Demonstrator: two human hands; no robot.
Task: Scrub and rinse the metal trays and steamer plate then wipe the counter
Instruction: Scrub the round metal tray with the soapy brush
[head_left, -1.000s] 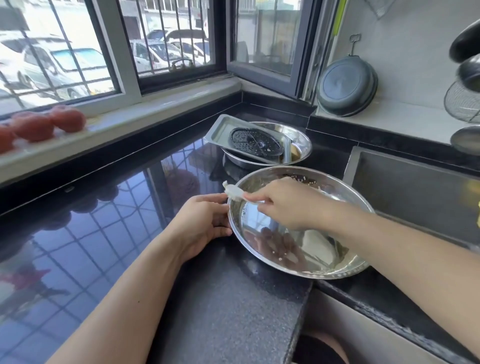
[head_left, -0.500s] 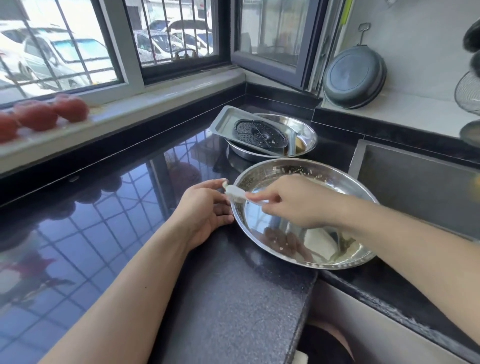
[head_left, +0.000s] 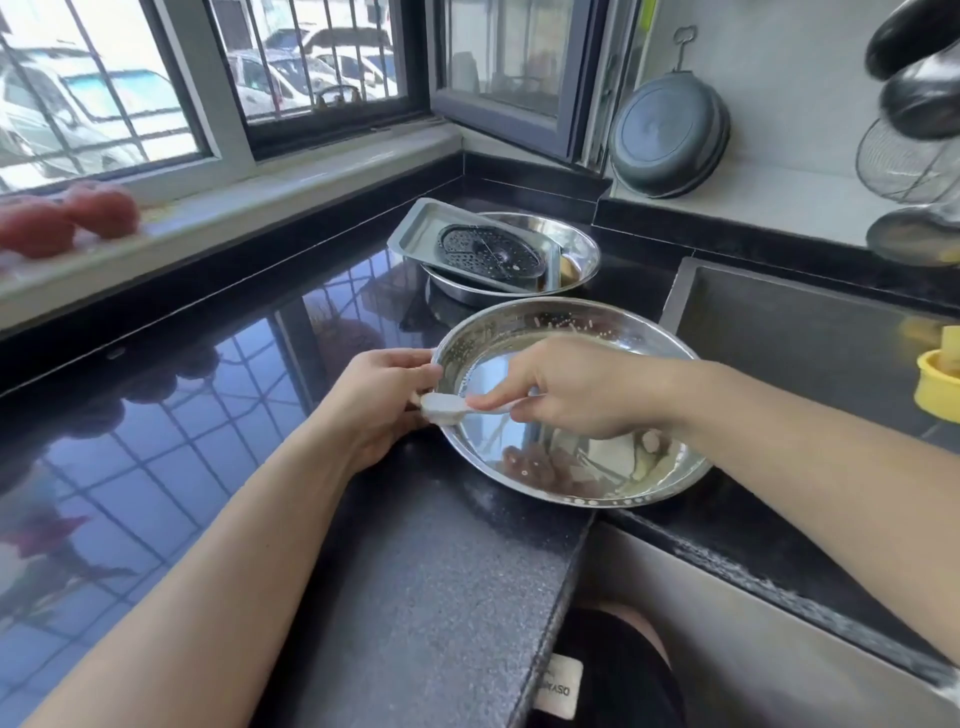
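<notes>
Counter: black stone, fine pale speckle at its front edge; glossy toward its left edge, mirroring a blue and white window grid.
Round tray, front right part of the counter: bright silver, scattered white specks along its far wall, brownish reflections near its front rim.
Brush, at the tray's left rim: white.
Rectangular tray, toward the counter's back edge: dull grey metal.
Steamer plate, on it: dark, dotted with small holes.
Round bowl, beneath: silver.
Sink, past the counter's right edge: dark grey.
Yellow holder, at the sink's right edge.
Tomatoes, on the white sill: red.
Pan, hung on the wall: dark grey.
</notes>
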